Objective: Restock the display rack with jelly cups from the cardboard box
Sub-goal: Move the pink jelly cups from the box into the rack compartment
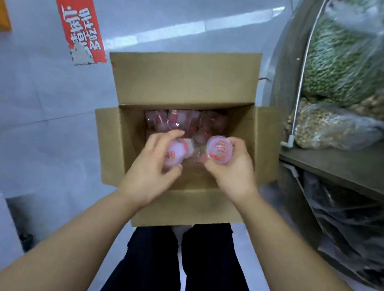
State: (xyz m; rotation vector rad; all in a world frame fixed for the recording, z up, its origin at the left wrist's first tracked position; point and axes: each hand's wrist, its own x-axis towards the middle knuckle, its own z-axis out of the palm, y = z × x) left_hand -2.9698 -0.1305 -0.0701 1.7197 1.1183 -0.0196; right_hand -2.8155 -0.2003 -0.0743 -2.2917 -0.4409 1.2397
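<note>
An open cardboard box (184,87) stands on the floor in front of me, its flaps spread out. Several pink jelly cups (182,120) in clear wrap lie at its bottom. My left hand (152,164) is inside the box, its fingers closed around a pink jelly cup (176,154) lying on its side. My right hand (231,168) holds another jelly cup (220,150) upright, its pink printed lid facing me. The display rack (346,164) is at the right, a dark shelf edge close beside the box.
Clear bags of green beans (352,52) and pale beans (324,129) sit on the rack's upper shelf, dark bags (359,230) below. A red sign (78,18) lies on the grey tiled floor at the far left. My dark-trousered legs (181,267) stand just behind the box.
</note>
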